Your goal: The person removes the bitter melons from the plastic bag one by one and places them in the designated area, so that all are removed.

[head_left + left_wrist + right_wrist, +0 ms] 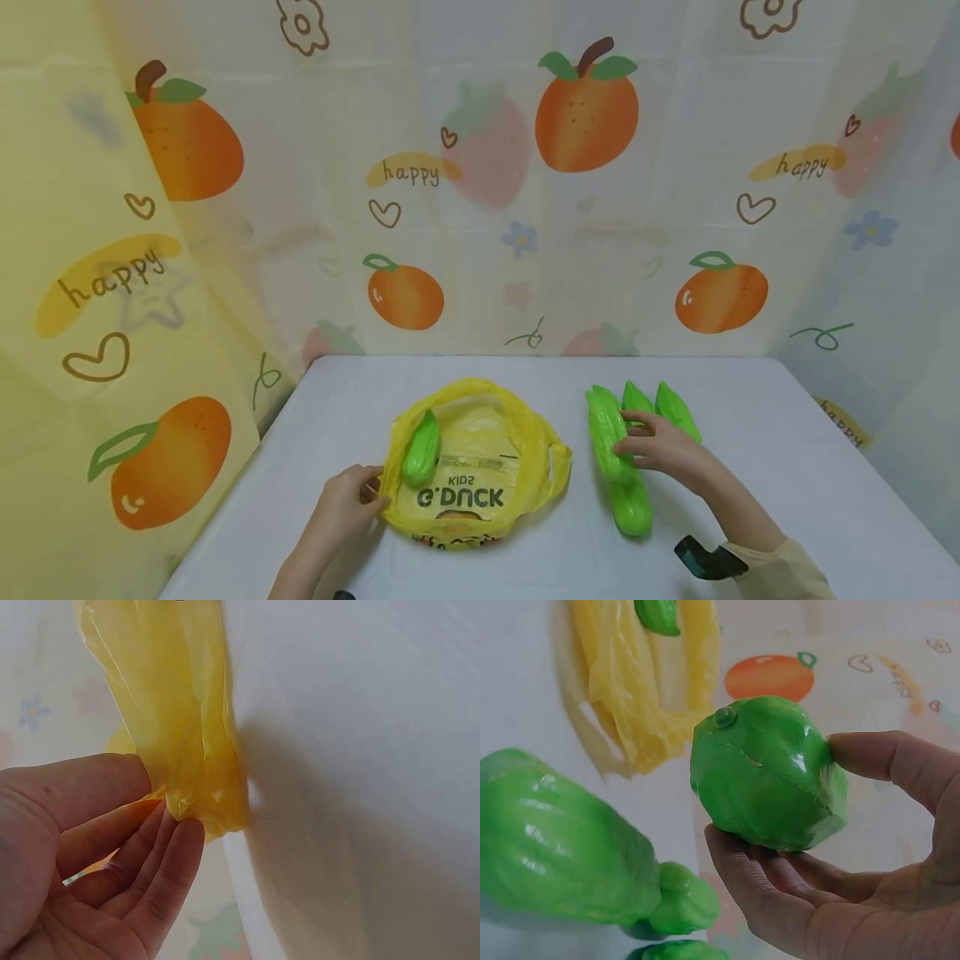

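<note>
A yellow plastic bag (540, 492) printed with dark lettering lies on the table, its mouth spread wide. My left hand (347, 506) pinches the bag's rim at its left side; in the left wrist view the thumb and fingers meet on the yellow film (195, 750). One green toy gourd (422, 450) lies inside the bag. To the right, my right hand (667, 446) holds another long, ribbed green gourd (606, 425) between thumb and fingers. The right wrist view shows this held gourd (761, 772) end-on, apart from the gourds beside it.
Another gourd (632, 508) lies just in front of the held one. Two more gourds (637, 398) (677, 410) lie behind my right hand. A white cloth (337, 417) covers the table, and fruit-printed curtains (480, 233) enclose its back and sides.
</note>
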`<state>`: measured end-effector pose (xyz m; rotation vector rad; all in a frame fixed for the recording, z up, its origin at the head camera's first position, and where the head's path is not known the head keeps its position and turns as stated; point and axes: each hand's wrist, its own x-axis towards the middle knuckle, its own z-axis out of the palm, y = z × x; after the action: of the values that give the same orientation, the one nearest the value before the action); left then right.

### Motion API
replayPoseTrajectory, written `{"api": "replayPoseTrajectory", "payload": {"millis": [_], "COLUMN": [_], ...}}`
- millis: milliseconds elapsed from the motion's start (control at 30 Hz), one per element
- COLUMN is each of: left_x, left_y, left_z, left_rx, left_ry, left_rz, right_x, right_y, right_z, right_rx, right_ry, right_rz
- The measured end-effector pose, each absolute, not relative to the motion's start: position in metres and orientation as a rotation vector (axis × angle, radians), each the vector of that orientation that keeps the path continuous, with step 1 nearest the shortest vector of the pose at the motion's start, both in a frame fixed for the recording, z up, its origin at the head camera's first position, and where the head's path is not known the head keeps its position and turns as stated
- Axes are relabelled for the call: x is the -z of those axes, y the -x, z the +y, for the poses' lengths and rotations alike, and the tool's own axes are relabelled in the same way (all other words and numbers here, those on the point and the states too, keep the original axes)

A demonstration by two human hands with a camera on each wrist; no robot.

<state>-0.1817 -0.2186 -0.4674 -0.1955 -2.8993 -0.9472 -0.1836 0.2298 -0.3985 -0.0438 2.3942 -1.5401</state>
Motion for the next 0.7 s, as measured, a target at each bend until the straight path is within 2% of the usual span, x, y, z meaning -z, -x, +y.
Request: {"api": "replayPoseTrajectory", "payload": {"millis": [700], "left_x": [0.469], "left_y": [0.183], "left_z": [-0.22], "left_rx": [0.95], "left_ry": [0.194], "left_rz": [-2.908], "right_x": [0.397], "right_y": [0.172], "right_z": [0.271], "right_rx": [1.515], "right_ry": [0.021], "right_rz": [2.395]}}
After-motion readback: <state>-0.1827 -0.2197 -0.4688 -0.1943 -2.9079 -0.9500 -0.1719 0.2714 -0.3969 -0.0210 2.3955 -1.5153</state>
